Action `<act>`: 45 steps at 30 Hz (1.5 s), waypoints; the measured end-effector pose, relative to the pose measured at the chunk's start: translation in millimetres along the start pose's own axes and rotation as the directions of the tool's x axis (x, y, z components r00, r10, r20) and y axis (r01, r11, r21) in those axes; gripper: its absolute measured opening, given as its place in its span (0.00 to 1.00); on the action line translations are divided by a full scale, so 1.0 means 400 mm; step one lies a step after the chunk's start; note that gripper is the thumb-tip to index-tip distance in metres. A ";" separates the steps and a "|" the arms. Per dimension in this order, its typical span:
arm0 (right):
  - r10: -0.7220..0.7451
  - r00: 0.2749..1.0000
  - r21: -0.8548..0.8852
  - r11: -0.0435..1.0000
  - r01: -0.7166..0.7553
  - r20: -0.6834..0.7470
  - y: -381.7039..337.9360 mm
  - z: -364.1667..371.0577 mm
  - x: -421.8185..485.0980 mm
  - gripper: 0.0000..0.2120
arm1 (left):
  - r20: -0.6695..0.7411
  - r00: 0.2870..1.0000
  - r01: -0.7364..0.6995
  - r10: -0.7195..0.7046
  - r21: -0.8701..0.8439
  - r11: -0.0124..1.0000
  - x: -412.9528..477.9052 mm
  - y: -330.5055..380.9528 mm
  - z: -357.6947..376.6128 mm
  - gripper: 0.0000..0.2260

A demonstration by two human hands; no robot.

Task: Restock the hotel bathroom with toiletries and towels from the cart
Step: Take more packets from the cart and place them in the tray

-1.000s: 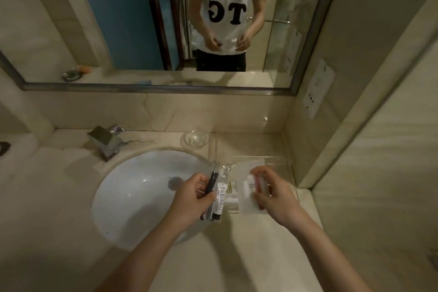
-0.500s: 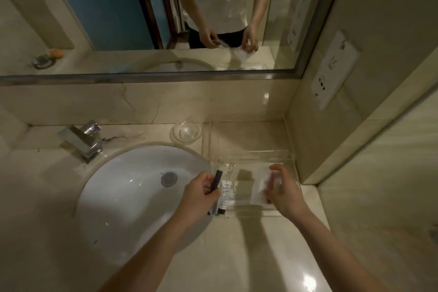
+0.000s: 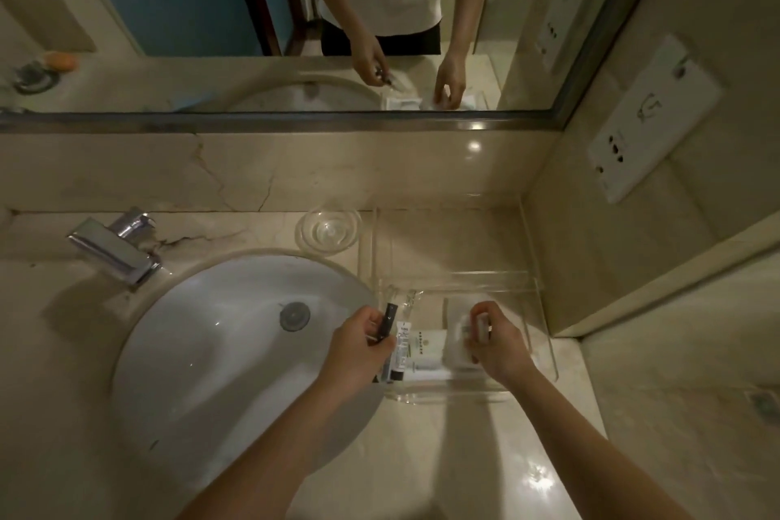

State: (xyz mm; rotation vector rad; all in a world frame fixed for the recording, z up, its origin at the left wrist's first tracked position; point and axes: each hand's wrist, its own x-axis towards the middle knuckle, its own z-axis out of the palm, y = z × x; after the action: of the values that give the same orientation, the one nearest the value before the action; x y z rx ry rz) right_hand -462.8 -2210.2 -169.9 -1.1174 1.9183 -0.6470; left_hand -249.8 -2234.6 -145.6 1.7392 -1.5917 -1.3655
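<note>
A clear acrylic tray (image 3: 542, 310) sits on the marble counter right of the sink. My left hand (image 3: 358, 346) grips a wrapped toothbrush kit (image 3: 394, 334) with a black handle and a small white tube, at the tray's left edge. My right hand (image 3: 494, 344) pinches a small white packet (image 3: 460, 336) down inside the tray. A white boxed toiletry (image 3: 426, 350) lies in the tray between my hands.
The white sink basin (image 3: 219, 350) fills the left, with a chrome faucet (image 3: 114, 249) behind it. A clear glass soap dish (image 3: 329, 230) stands at the back. A mirror (image 3: 169, 13) spans the wall, and a socket plate (image 3: 650, 118) is on the right wall.
Both hands have moved lower toward the tray. The white packet in my right hand has come down into the tray. The camera has tilted down.
</note>
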 end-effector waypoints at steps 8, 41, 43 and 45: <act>-0.127 0.992 -0.232 0.964 0.129 0.023 0.014 0.042 0.041 0.11 | -0.021 1.000 0.019 -0.019 -0.003 1.000 0.013 -0.010 -0.005 0.09; -0.091 0.966 0.284 0.959 0.019 0.243 -0.135 0.049 -0.006 0.16 | 0.070 0.994 -0.082 0.081 0.014 0.997 0.007 0.023 0.028 0.21; -0.062 0.982 0.189 0.982 0.028 0.180 -0.117 0.055 0.003 0.21 | 0.000 0.996 -0.086 0.086 0.039 0.996 0.016 0.018 0.037 0.21; -0.059 0.994 0.049 0.997 0.055 0.093 -0.094 0.053 0.004 0.21 | -0.045 0.993 -0.099 0.105 0.121 0.988 0.020 0.011 0.044 0.21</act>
State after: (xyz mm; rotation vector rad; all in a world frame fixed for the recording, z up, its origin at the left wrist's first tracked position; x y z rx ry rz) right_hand -428.0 -2230.3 -154.3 -1.1565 1.7883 -0.6558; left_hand -268.1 -2237.6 -152.8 1.7192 -1.7403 -1.1912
